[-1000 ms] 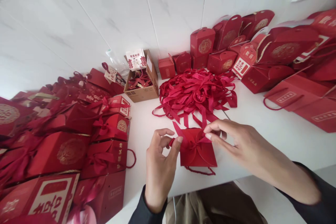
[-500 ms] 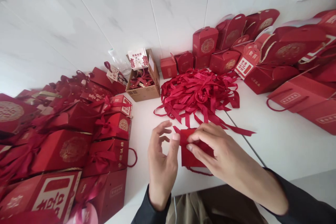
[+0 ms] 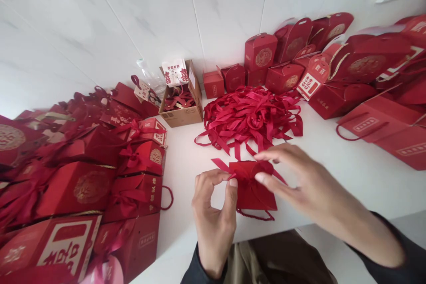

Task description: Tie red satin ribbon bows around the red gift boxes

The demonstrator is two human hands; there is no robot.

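Observation:
A small red gift box (image 3: 254,195) with petal flaps and a cord handle sits on the white table (image 3: 349,173) near its front edge. A red ribbon (image 3: 248,172) lies across the box top, with one tail sticking out to the left. My left hand (image 3: 214,213) pinches the ribbon at the box's left top corner. My right hand (image 3: 299,177) pinches a ribbon loop at the top of the box, fingers curled around it.
A heap of loose red ribbons (image 3: 253,117) lies just behind the box. A cardboard box (image 3: 181,97) of ribbon pieces stands at the back. Ribbon-tied red boxes (image 3: 133,173) crowd the left; red boxes and bags (image 3: 366,80) fill the right and the back wall.
My right hand swept left over the box, then drew back to its top holding a ribbon loop. My left hand stayed at the box's left corner and closed its pinch on the ribbon.

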